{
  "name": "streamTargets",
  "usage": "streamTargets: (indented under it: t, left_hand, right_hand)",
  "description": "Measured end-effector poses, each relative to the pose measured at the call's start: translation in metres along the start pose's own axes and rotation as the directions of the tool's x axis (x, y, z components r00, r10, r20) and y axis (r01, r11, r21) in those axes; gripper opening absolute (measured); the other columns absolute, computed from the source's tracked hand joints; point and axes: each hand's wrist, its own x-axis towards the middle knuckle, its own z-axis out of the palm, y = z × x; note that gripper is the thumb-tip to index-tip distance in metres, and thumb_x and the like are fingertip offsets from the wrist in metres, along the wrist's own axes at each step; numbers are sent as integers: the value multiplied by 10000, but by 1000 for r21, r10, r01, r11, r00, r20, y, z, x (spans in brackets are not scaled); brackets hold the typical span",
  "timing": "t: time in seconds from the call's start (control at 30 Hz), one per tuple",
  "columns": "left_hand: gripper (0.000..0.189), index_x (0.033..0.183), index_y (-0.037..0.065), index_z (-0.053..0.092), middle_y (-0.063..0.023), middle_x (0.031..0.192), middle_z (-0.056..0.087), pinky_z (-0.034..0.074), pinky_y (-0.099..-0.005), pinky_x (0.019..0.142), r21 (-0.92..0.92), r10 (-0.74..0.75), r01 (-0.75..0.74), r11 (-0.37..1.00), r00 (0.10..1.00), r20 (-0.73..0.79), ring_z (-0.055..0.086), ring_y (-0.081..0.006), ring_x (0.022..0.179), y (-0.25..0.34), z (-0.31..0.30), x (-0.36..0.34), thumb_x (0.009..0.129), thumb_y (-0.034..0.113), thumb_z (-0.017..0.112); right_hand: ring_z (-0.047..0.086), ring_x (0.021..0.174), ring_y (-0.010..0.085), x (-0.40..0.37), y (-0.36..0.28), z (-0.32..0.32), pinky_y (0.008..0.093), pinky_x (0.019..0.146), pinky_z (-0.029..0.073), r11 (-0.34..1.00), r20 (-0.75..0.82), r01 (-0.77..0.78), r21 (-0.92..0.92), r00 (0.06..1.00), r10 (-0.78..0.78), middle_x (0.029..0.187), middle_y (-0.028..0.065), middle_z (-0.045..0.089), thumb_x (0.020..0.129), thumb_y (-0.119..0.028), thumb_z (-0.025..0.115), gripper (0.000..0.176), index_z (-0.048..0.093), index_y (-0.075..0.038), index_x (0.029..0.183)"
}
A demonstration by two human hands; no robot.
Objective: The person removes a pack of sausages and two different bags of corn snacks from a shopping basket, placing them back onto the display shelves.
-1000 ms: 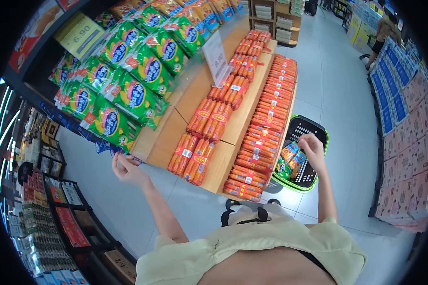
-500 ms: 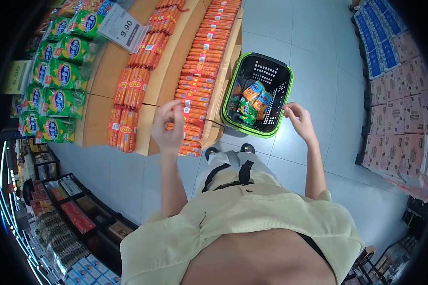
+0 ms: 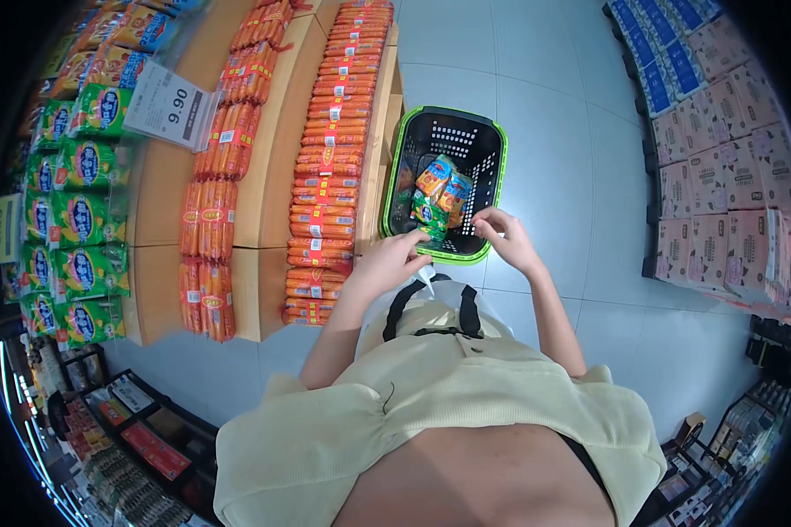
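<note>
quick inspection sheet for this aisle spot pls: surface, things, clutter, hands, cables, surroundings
surface: grey tiled floor, with the basket standing on it
job's things: black plastic basket with green rim at the shelf end; orange and green snack packets inside it
clutter: nothing seen
hands: left hand and right hand both at the basket's near rim; cannot tell whether either grips anything
cables: nothing seen
surroundings: tiered wooden display shelf with red sausage packs, green snack bags and a white 9.90 price sign; pink boxes stacked at the right
</note>
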Motion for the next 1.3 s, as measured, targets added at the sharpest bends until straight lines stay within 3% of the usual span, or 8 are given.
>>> streamTargets:
  t: [0.23, 0.43, 0.53, 0.77, 0.83, 0.97, 1.1, 1.3]
  left_hand:
    - [421, 1130, 85, 560, -130, 839, 632, 487, -397, 706, 165, 38, -71, 984, 980, 195, 627, -293, 809, -43, 23, 47, 819, 361, 624]
    - [476, 1096, 27, 558, -200, 1001, 631, 490, -434, 796, 274, -99, 21, 961, 957, 273, 610, -350, 935, -64, 56, 74, 802, 395, 625]
    - [467, 1078, 20, 581, -214, 1021, 628, 490, -421, 807, 239, -187, 113, 964, 931, 312, 608, -359, 946, -71, 78, 87, 805, 396, 624]
    - [436, 991, 5, 636, -136, 887, 668, 496, -331, 733, -273, -212, 251, 929, 963, 164, 640, -232, 835, -126, 184, 110, 798, 395, 662]
    - [404, 1003, 40, 649, -63, 843, 658, 489, -299, 683, -477, -433, 456, 751, 886, 166, 615, -172, 756, -115, 196, 113, 821, 401, 640]
    - [427, 1082, 32, 612, -25, 838, 637, 477, -297, 671, -547, -634, 620, 562, 748, 197, 588, -146, 773, -117, 219, 113, 871, 401, 573]
    - [378, 1136, 64, 549, -87, 1016, 632, 503, -345, 764, -572, -624, 670, 473, 713, 320, 621, -194, 915, -146, 230, 121, 903, 361, 546]
    - [340, 1096, 39, 547, -120, 949, 658, 529, -334, 717, -602, -704, 720, 346, 623, 340, 653, -200, 866, -177, 228, 145, 907, 321, 538]
  right_hand:
    - [566, 746, 69, 8, 25, 34, 254, 666, 466, 997, 56, -65, 45, 996, 63, 793, 24, 604, 916, -178, 554, 189, 579, 6, 949]
    - [627, 726, 198, 12, 47, 28, 327, 675, 485, 994, 144, -74, -78, 986, 84, 806, 119, 638, 885, -155, 539, 185, 574, 11, 959]
    - [564, 701, 114, 16, 62, 14, 278, 662, 472, 997, 188, -28, -70, 981, 41, 807, 45, 621, 896, -115, 527, 142, 575, -11, 980]
    - [565, 670, 128, 16, 120, -26, 292, 633, 463, 989, 297, -55, -137, 950, 93, 730, 64, 599, 877, -185, 574, 189, 566, -18, 966]
    - [562, 656, 123, 11, 135, -35, 291, 623, 463, 988, 241, -94, -123, 963, 121, 718, 54, 596, 880, -220, 589, 205, 564, -36, 969]
    - [557, 638, 113, 14, 161, -45, 286, 613, 461, 982, 210, -168, -83, 961, 182, 701, 42, 589, 882, -244, 599, 212, 564, -52, 963]
    - [551, 645, 88, 31, 185, -38, 274, 614, 459, 977, 222, -202, -61, 952, 211, 710, 30, 590, 896, -217, 581, 183, 552, -40, 933]
    - [558, 682, 89, 54, 192, -17, 255, 648, 460, 960, 122, -245, 133, 966, 229, 738, 19, 574, 928, -184, 541, 158, 545, -27, 914]
